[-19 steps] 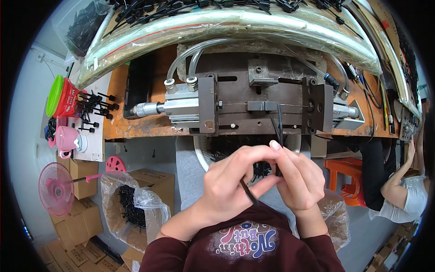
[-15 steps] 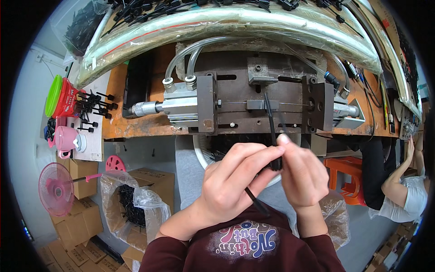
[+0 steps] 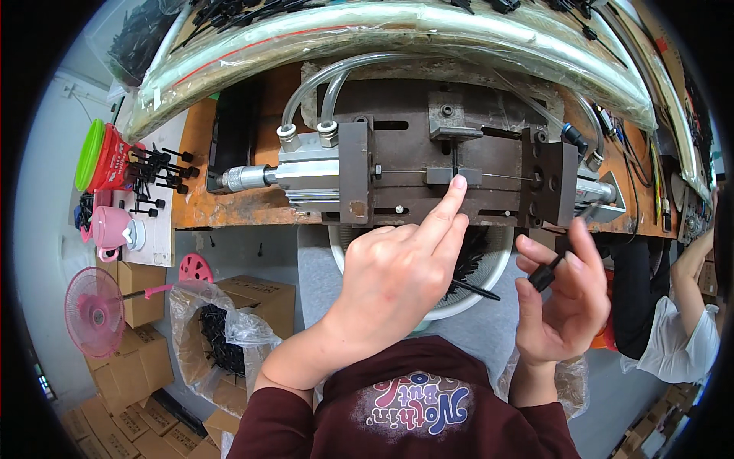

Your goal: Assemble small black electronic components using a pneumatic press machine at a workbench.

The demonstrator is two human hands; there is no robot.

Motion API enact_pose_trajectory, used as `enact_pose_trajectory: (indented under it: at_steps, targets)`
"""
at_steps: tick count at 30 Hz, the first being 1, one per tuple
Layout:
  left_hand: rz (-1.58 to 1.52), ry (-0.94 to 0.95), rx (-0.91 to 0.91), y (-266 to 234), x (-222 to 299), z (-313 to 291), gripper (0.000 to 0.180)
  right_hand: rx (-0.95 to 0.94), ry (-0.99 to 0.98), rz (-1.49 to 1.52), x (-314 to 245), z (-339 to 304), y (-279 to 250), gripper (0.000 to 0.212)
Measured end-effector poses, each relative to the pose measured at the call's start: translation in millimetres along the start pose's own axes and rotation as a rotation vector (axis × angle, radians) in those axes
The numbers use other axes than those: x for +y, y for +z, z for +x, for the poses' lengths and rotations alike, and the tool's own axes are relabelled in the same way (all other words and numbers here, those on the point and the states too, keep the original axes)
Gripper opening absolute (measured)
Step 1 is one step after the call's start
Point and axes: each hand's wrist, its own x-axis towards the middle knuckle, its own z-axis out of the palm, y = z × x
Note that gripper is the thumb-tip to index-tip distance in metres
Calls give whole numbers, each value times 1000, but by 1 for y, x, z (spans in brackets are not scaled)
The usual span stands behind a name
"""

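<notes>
My left hand [image 3: 405, 264] reaches over the front of the metal fixture, its index finger stretched out. The fingertip is at the small grey block [image 3: 440, 176], by a thin black rod [image 3: 456, 153] lying across it. Another black rod [image 3: 478, 290] sticks out from under the same hand, seemingly held in its curled fingers; the rest of it is hidden. My right hand [image 3: 569, 298], off to the right, holds a black plastic rod with a thick knob end [image 3: 541, 278] between thumb and fingers. Its far end is blurred.
A white basket [image 3: 505, 264] of black pieces sits below the bench edge. Air cylinders [image 3: 310, 180] with clear hoses flank the fixture. Black knobbed parts [image 3: 160, 172] lie by a pink cup [image 3: 111, 229] at left. An open bag-lined box [image 3: 222, 336] stands lower left; another person's arm [image 3: 692, 268] is at right.
My hands have moved apart. The left has gone forward, its finger now at the grey block where a black rod lies. The right has moved right with a knobbed black rod.
</notes>
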Motion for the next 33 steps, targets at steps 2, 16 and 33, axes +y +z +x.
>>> enact_pose_trajectory:
  at_steps: [2, 16, 33]
  targets:
    - [-12, -12, 4, 1, 0, -1, 23, 10, 72, -4, -5, 2, -1, 48]
    - [-293, -67, 48, -2, -6, -8, 27, -217, -111, -399, -8, 7, -11, 28]
    - [-1240, -371, 68, -15, -18, -57, 24, -536, -115, -693, 0, 40, 34, 25]
